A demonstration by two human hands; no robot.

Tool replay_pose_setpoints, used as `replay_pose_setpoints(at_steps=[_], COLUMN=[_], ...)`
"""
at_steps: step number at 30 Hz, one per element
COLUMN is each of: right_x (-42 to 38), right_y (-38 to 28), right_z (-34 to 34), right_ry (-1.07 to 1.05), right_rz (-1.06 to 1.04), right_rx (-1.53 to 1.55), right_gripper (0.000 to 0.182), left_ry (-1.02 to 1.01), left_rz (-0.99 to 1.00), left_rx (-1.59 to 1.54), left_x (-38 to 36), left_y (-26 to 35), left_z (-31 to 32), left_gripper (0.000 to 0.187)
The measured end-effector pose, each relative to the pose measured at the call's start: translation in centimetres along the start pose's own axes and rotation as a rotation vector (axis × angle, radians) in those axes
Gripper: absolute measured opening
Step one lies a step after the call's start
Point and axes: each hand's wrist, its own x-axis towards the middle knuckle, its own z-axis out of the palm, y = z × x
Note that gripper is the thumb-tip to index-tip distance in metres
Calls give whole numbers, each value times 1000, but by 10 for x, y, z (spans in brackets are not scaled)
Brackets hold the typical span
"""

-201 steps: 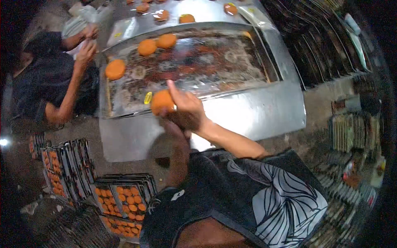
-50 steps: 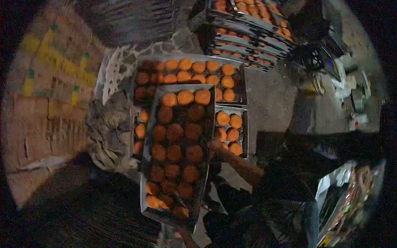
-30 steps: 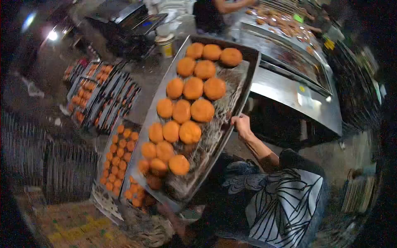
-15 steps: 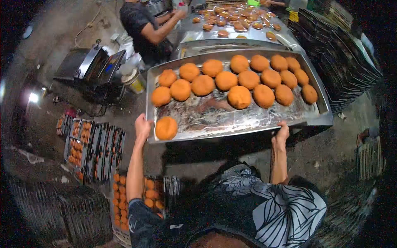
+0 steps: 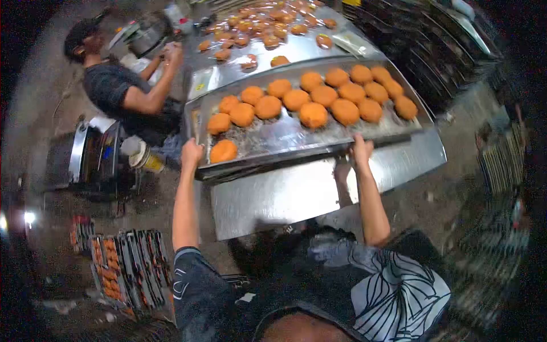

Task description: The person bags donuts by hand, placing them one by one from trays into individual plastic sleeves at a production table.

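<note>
Baking tray (image 5: 279, 142) of shallow, dull metal, held over a steel table (image 5: 273, 199); impossible to tell whether borne by the hands alone or partly resting. Inside, round orange-brown buns (image 5: 313, 115) crowded in uneven rows toward the far side, a lone bun (image 5: 223, 151) by the near left corner, bare metal along much of the near edge. Left hand (image 5: 192, 153) clasped on the near left corner; right hand (image 5: 360, 150) gripping the near rim, well right of centre, fingers mostly hidden under the edge. Probably stiff, fairly weighty when loaded, and heavier toward the far side; best held firmly at both near corners or, for better balance, by the two short ends. Buns likely light, soft, easily dented and prone to slide on the bare base at any tilt. Beyond the tray, film-wrapped buns (image 5: 270, 41) scattered on the tabletop; off to the left, a co-worker (image 5: 122, 91) with raised hands; lower left, stacked bun-filled trays (image 5: 111, 273); upper right, dark trays (image 5: 421, 45) packed close together.
</note>
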Motion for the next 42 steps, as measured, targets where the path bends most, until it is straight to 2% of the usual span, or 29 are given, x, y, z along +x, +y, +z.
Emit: replay_pose_setpoints(at_steps=[1, 2, 3, 5, 6, 11, 13, 15, 16, 17, 18, 19, 21, 23, 24, 25, 27, 28, 30, 31, 32, 33, 34, 35, 37, 39, 40, 41, 42], right_x=[-11, -4, 24, 0, 15, -7, 4, -12, -20, -18, -10, -4, 5, 23, 29, 33, 44, 51, 58, 63, 63, 63, 56, 45, 27, 21, 19, 16, 10], right_y=[-35, -32, 1, -58, -42, -45, -29, -23, -24, -27, -30, -32, -29, -19, -15, -18, -26, -26, -8, -26, -79, -51, -55, -71, -99, -80, -80, -83, -89], right_z=[18, 21, 26, 43, 43, 1, -38, -43, -45, -43, -39, -40, -43, -47, -50, -56, -73, -84, -122, -142, -156, -178, -186, -185, -165, -163, -159, -161, -168], right_ry=[81, 108, 130, 159, 84, 119, -206, -211, -218, -191, -227, -270, -364, -458, -492, -528, -639, -678, -369, -456, -674, -849, -1060, -1147, -1089, -1032, -974, -968, -880], right_rz=[-186, -122, -319, 124, 111, -165, -127, -83, -55, -50, 15, 93, 67, 58, 49, 45, 9, -29, -534, -450, 98, 261, 136, 233, 170, 112, 59, 46, -41], right_rx=[-50, -313, -416, -800, -725, -797, -1204, -1331, -1464, -1438, -1409, -1381, -1373, -1389, -1368, -1347, -1263, -1239, -839, -831, -925, -579, -405, -427, -406, -388, -372, -374, -609], right_gripper=[31, 46, 57, 77, 73, 65, 65, 63, 62, 60, 62, 63, 59, 45, 46, 47, 47, 46, 43, 39, 29, 21, 20, 24, 27, 25, 24, 24, 20], left_ry=[106, 32, -47, 40, 24, 95, 875, 476, 41, -144, -275, -98, -320, -359, -175, -369, -640, -439, -510, -597, -546, -529, -698, -861, -859, -546, -813, -809, -882], left_rz=[77, 60, 46, -18, -12, 11, 370, 331, 230, 234, 614, 1142, 1015, 849, 958, 810, 659, 756, 701, 645, 641, 642, 352, 47, 54, 591, 301, 315, 286], left_rx=[-1, 21, 45, 61, 93, 148, -60, -784, -1038, -999, -1223, -672, -644, -661, -662, -785, -428, -703, -637, -573, -652, -647, -810, -960, -1048, -897, -1004, -1007, -917], left_x=[1, 0, 0, -12, -23, -51, -92, -147, -173, -190, -193, -204, -237, -249, -251, -251, -249, -252, -246, -242, -238, -232, -226, -223, -228, -229, -225, -223, -223], left_y=[8, 10, 12, 1, 4, 28, 91, 160, 192, 214, 219, 259, 314, 355, 354, 366, 377, 379, 391, 394, 393, 396, 399, 403, 419, 429, 429, 428, 427], left_z=[-1, -1, 2, 41, 40, 30, 5, 17, 27, 62, 142, 150, 181, 186, 219, 208, 223, 232, 211, 196, 183, 170, 156, 139, 119, 115, 119, 122, 126], left_gripper=[38, 38, 39, 38, 37, 30, 26, 24, 18, 15, 15, 18, 23, 32, 38, 36, 29, 23, 21, 19, 19, 19, 20, 20, 24, 24, 23, 23, 22])
